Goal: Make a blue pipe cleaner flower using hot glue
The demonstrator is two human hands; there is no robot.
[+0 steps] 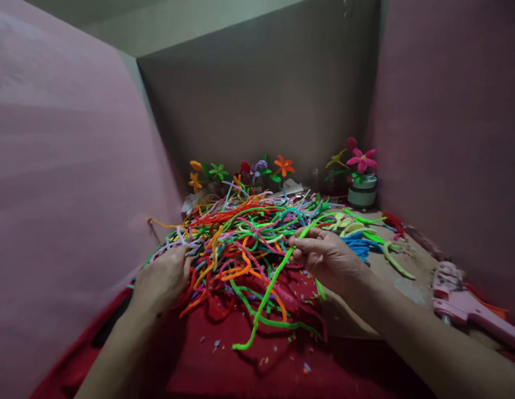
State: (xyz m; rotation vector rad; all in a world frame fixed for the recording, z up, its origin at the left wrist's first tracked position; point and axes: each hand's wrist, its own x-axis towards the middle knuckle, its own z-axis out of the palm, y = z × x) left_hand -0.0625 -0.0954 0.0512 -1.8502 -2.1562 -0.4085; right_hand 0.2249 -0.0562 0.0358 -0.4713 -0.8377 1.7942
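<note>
A bright green pipe cleaner [263,302] is pinched between the thumb and fingers of my right hand [326,257]. Its long end hangs down towards me over the red cloth, with the tip bent to the left. My left hand [164,280] is curled closed at the left side of a tangled heap of coloured pipe cleaners [249,221]. A small dark shape shows by its fingertips, but I cannot make out what it grips. Orange, pink, red and green strands spill from the heap between my hands.
Pipe-cleaner flowers [257,169] stand behind the heap. At the back right, a pink flower [362,160] rises from a pale green pot [362,191]. A pink glue gun [461,302] lies at right. Blue pipe cleaners [359,246] lie beyond my right hand. Scraps dot the red cloth [224,371].
</note>
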